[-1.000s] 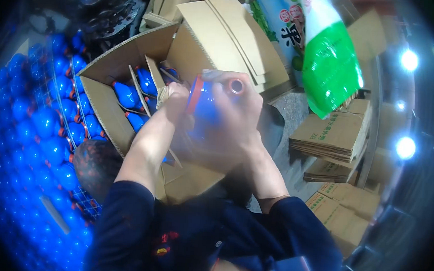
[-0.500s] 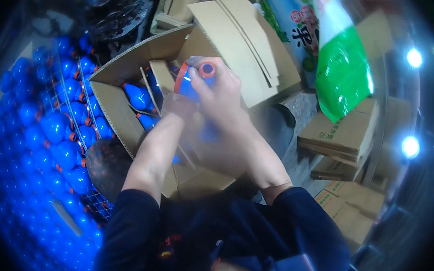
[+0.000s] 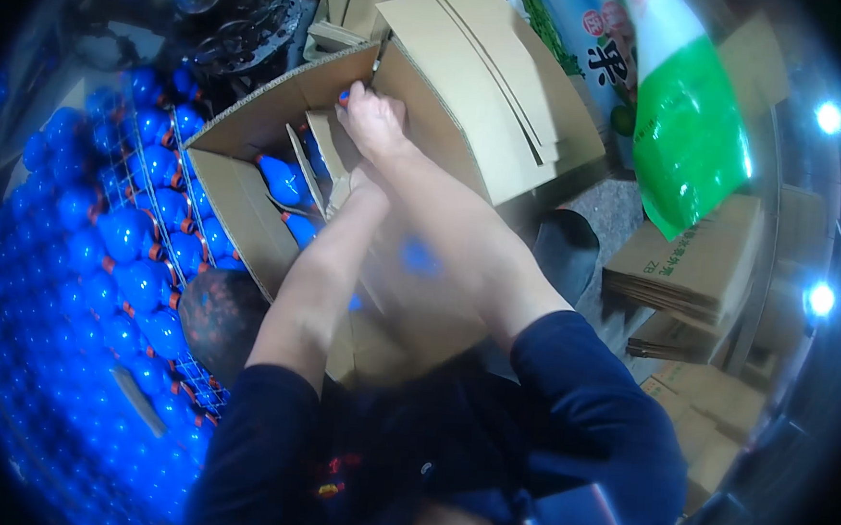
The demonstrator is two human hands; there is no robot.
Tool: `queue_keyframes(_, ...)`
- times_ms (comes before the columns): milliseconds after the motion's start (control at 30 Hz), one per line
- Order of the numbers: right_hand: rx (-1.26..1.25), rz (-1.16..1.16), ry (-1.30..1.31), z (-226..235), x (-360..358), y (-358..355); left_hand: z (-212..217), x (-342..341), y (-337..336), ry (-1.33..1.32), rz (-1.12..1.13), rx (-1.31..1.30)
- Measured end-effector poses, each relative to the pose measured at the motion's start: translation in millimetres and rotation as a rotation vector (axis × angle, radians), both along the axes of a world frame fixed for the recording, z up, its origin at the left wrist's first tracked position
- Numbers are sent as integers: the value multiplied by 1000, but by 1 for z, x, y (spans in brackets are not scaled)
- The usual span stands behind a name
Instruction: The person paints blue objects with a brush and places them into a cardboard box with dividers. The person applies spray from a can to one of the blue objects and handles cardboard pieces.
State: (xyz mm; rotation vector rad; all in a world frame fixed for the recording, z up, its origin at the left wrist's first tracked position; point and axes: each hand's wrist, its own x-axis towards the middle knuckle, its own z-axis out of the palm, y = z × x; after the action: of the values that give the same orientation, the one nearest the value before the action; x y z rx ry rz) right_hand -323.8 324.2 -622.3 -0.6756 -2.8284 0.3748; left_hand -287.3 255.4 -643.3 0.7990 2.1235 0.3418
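Observation:
An open cardboard box [image 3: 241,203] with cardboard dividers [image 3: 303,164] stands in front of me, and several blue bottles [image 3: 276,179] stand in its cells. My right hand [image 3: 373,123] reaches to the box's far side, its fingers closed around the top of a blue bottle [image 3: 344,95] that is mostly hidden in a cell. My left hand [image 3: 358,186] sits just below it, at a divider. My right wrist partly covers it, and its grip does not show.
A wire basket [image 3: 104,243] heaped with blue bottles with orange caps fills the left side. Flat cardboard sheets [image 3: 489,84] lean behind the box. Stacks of folded cartons [image 3: 699,270] lie at the right, with a large green and white bag [image 3: 689,125] above them.
Both hands, which held blue bottles up near my chest, have moved forward and down into the box. The bottles have gone into its cells.

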Motion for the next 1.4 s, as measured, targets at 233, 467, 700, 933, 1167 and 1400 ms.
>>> queue_keyframes(233, 168, 88, -100, -66, -6, -3, -67, 7, -15, 14, -91, 49)
queue_keyframes(467, 89, 114, -107, -71, -17, 7, -61, -7, -4, 208, -596, -226)
queue_keyframes(700, 100, 85, -170, -70, -16, -5, -78, -4, -18, 128, -379, -153)
queue_keyframes(933, -86, 48, -233, -96, -25, 4, -51, -5, -16, 101, -622, -227)
queue_keyframes(1167, 71, 58, -324, -114, -28, -1, 103, 18, -63, -1, -520, -110)
queue_keyframes(1400, -336, 165, -542, -23, -27, -3, 196, -9, -130, -267, -68, 596)
